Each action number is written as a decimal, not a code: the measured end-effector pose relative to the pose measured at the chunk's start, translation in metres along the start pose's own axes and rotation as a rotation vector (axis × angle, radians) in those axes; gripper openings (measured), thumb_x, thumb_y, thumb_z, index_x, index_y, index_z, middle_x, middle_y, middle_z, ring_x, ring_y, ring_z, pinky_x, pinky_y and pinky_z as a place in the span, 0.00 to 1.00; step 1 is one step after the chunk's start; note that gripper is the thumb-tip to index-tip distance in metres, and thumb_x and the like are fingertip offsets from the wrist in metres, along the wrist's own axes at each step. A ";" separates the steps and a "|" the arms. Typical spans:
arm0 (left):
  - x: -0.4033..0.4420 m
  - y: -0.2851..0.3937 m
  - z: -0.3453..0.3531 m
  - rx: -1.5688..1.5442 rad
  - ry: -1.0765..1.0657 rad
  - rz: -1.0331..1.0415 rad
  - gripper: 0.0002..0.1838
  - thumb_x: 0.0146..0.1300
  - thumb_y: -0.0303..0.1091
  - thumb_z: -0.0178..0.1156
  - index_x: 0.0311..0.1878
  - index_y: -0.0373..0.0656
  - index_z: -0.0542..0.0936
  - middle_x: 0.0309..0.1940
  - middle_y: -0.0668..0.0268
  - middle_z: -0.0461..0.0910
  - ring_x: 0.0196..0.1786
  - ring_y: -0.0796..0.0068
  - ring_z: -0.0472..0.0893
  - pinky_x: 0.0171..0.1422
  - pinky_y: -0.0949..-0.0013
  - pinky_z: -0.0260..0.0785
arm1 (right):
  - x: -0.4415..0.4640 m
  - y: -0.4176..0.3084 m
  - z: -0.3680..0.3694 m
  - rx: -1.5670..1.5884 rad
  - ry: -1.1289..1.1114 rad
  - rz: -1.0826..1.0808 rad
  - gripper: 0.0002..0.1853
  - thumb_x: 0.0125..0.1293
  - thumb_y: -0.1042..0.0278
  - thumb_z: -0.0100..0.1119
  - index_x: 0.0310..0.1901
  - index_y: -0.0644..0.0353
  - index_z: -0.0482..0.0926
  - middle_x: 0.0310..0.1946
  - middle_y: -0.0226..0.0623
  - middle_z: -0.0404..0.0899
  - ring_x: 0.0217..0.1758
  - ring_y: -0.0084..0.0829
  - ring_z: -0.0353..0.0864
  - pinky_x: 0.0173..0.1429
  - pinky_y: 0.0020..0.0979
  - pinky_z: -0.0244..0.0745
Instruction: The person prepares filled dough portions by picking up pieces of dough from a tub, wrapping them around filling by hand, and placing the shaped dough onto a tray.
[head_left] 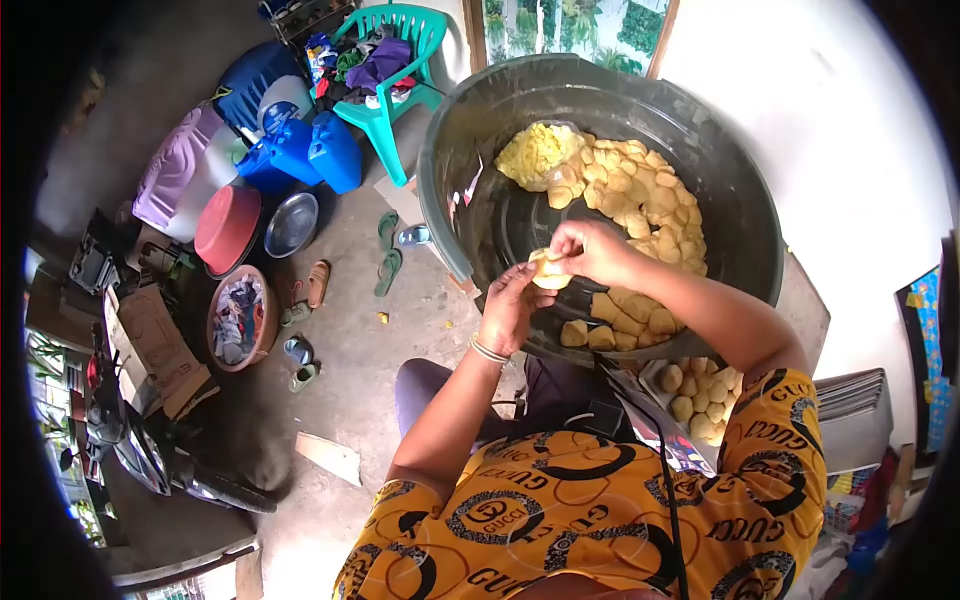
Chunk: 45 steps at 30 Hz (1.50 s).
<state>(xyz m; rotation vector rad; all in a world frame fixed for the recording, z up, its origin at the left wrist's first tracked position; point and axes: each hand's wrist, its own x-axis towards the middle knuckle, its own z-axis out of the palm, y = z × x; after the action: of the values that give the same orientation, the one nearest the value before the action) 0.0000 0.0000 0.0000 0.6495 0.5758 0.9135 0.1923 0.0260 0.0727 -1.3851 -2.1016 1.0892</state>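
Note:
A pale yellow piece of dough (549, 272) is held over the near side of a large black tub (440, 190). My left hand (512, 303) cups it from below, fingers closed around it. The fingers of my right hand (592, 252) pinch its upper edge. Inside the tub, many dough pieces (655, 200) lie along the right side, with a few cut chunks (601, 337) at the near edge. A clear plastic bag of crumbly yellow filling (540, 152) sits at the tub's far left.
A box of round dough balls (698, 400) stands beside my right leg. To the left are a green chair (385, 125) with clothes, blue jugs (335, 152), a red basin (228, 228), a laundry basket (268, 340), slippers (388, 270) and a motorcycle (140, 450).

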 end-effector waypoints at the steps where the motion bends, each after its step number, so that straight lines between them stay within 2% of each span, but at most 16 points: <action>1: 0.001 0.005 -0.002 -0.006 -0.008 0.024 0.17 0.66 0.44 0.54 0.51 0.43 0.73 0.40 0.62 0.80 0.41 0.70 0.80 0.47 0.66 0.73 | 0.003 -0.004 0.006 0.047 0.129 -0.072 0.21 0.54 0.71 0.69 0.49 0.60 0.73 0.36 0.35 0.77 0.36 0.22 0.77 0.42 0.25 0.73; 2: 0.001 0.009 -0.003 -0.012 -0.018 0.049 0.16 0.66 0.44 0.54 0.49 0.43 0.74 0.39 0.62 0.81 0.40 0.70 0.80 0.46 0.67 0.73 | 0.007 -0.009 0.010 -0.039 0.279 -0.145 0.18 0.55 0.72 0.67 0.46 0.63 0.73 0.34 0.35 0.78 0.32 0.22 0.77 0.38 0.25 0.73; 5: -0.013 0.000 0.015 0.014 -0.003 0.086 0.16 0.66 0.43 0.53 0.48 0.43 0.73 0.40 0.59 0.81 0.40 0.69 0.80 0.47 0.66 0.73 | -0.011 -0.011 0.002 0.455 -0.102 0.261 0.18 0.56 0.71 0.66 0.46 0.66 0.73 0.34 0.35 0.77 0.31 0.25 0.77 0.38 0.28 0.75; 10: -0.008 0.002 0.021 -0.047 -0.109 0.074 0.20 0.67 0.45 0.51 0.53 0.38 0.71 0.47 0.55 0.78 0.45 0.64 0.80 0.54 0.62 0.71 | -0.019 -0.018 0.004 -0.305 0.276 -0.210 0.09 0.57 0.76 0.56 0.41 0.64 0.78 0.39 0.46 0.77 0.40 0.41 0.80 0.43 0.36 0.74; 14: -0.007 0.005 0.024 -0.132 -0.133 0.074 0.24 0.69 0.47 0.47 0.57 0.36 0.70 0.51 0.55 0.76 0.52 0.63 0.78 0.61 0.61 0.67 | -0.016 -0.003 0.020 -0.293 0.239 -0.263 0.21 0.59 0.74 0.56 0.56 0.66 0.71 0.51 0.50 0.72 0.51 0.47 0.75 0.54 0.37 0.72; 18: -0.008 0.006 0.024 -0.188 -0.158 0.084 0.28 0.70 0.54 0.41 0.58 0.37 0.69 0.54 0.57 0.75 0.56 0.63 0.75 0.63 0.61 0.65 | -0.024 -0.014 0.030 -0.373 0.411 -0.370 0.20 0.61 0.69 0.56 0.55 0.66 0.72 0.51 0.51 0.70 0.48 0.47 0.76 0.51 0.38 0.72; 22: -0.009 0.010 0.024 -0.216 -0.218 0.014 0.28 0.69 0.55 0.42 0.56 0.38 0.71 0.52 0.55 0.76 0.56 0.62 0.76 0.62 0.60 0.65 | -0.019 -0.023 0.013 -0.344 0.227 -0.175 0.15 0.61 0.75 0.53 0.50 0.62 0.78 0.44 0.43 0.75 0.44 0.41 0.79 0.49 0.35 0.74; 25: -0.007 0.008 0.023 -0.192 -0.124 0.029 0.26 0.69 0.54 0.46 0.55 0.39 0.71 0.50 0.56 0.77 0.55 0.61 0.76 0.62 0.58 0.66 | -0.018 -0.028 0.006 -0.278 0.179 -0.296 0.14 0.59 0.78 0.51 0.47 0.63 0.79 0.38 0.44 0.77 0.42 0.43 0.80 0.47 0.35 0.75; 26: -0.007 0.007 0.023 -0.286 -0.162 0.028 0.21 0.68 0.47 0.51 0.54 0.39 0.72 0.47 0.59 0.78 0.53 0.65 0.77 0.59 0.62 0.69 | -0.018 -0.029 0.009 -0.210 0.171 -0.318 0.15 0.57 0.81 0.50 0.45 0.63 0.80 0.37 0.44 0.78 0.42 0.43 0.80 0.48 0.35 0.76; 29: -0.003 0.004 0.020 -0.235 -0.159 0.109 0.16 0.67 0.38 0.54 0.53 0.38 0.73 0.47 0.60 0.78 0.50 0.67 0.79 0.58 0.64 0.72 | -0.017 -0.027 0.014 -0.093 0.113 -0.307 0.21 0.55 0.84 0.51 0.52 0.60 0.77 0.47 0.46 0.78 0.52 0.41 0.78 0.56 0.33 0.73; 30: -0.006 0.008 0.023 -0.295 -0.125 0.119 0.14 0.65 0.31 0.56 0.52 0.38 0.74 0.47 0.61 0.78 0.49 0.68 0.79 0.56 0.65 0.74 | -0.018 -0.032 0.009 0.053 0.062 -0.287 0.23 0.57 0.83 0.52 0.56 0.59 0.73 0.52 0.44 0.76 0.55 0.37 0.76 0.59 0.32 0.71; 32: -0.006 0.008 0.023 -0.288 -0.084 0.160 0.15 0.65 0.32 0.57 0.53 0.38 0.74 0.49 0.61 0.78 0.51 0.68 0.79 0.57 0.66 0.74 | -0.024 -0.045 -0.006 0.321 0.012 -0.250 0.28 0.61 0.75 0.57 0.64 0.59 0.65 0.60 0.41 0.70 0.63 0.31 0.69 0.62 0.30 0.67; 35: -0.006 0.004 0.022 -0.278 -0.068 0.213 0.16 0.63 0.30 0.58 0.53 0.38 0.74 0.50 0.61 0.78 0.51 0.68 0.79 0.56 0.67 0.74 | -0.024 -0.042 -0.013 0.027 0.187 -0.064 0.31 0.55 0.61 0.67 0.60 0.60 0.68 0.52 0.45 0.74 0.54 0.35 0.75 0.57 0.34 0.71; 38: -0.004 0.003 0.025 -0.250 -0.061 0.256 0.15 0.63 0.28 0.58 0.53 0.38 0.74 0.50 0.61 0.77 0.51 0.68 0.79 0.56 0.66 0.74 | -0.026 -0.036 0.009 -0.141 0.184 -0.194 0.26 0.52 0.59 0.69 0.49 0.63 0.74 0.41 0.45 0.74 0.45 0.45 0.78 0.50 0.38 0.72; 42: -0.006 0.005 0.027 -0.297 -0.060 0.237 0.16 0.64 0.32 0.57 0.55 0.39 0.73 0.51 0.62 0.77 0.51 0.67 0.78 0.57 0.66 0.74 | -0.020 -0.034 0.006 -0.243 0.246 -0.313 0.07 0.58 0.72 0.55 0.37 0.65 0.75 0.34 0.46 0.75 0.41 0.48 0.77 0.42 0.40 0.72; 45: -0.009 0.008 0.026 -0.330 -0.074 0.191 0.17 0.66 0.34 0.55 0.56 0.39 0.72 0.52 0.62 0.76 0.52 0.67 0.78 0.58 0.64 0.73 | -0.018 -0.035 -0.001 -0.123 0.247 -0.227 0.09 0.60 0.75 0.53 0.41 0.65 0.78 0.35 0.47 0.79 0.42 0.44 0.80 0.44 0.35 0.74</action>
<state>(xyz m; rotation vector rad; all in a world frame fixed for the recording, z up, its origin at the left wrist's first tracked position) 0.0101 -0.0107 0.0247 0.4418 0.2898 1.1289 0.1795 0.0031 0.1024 -1.2261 -2.1083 0.6738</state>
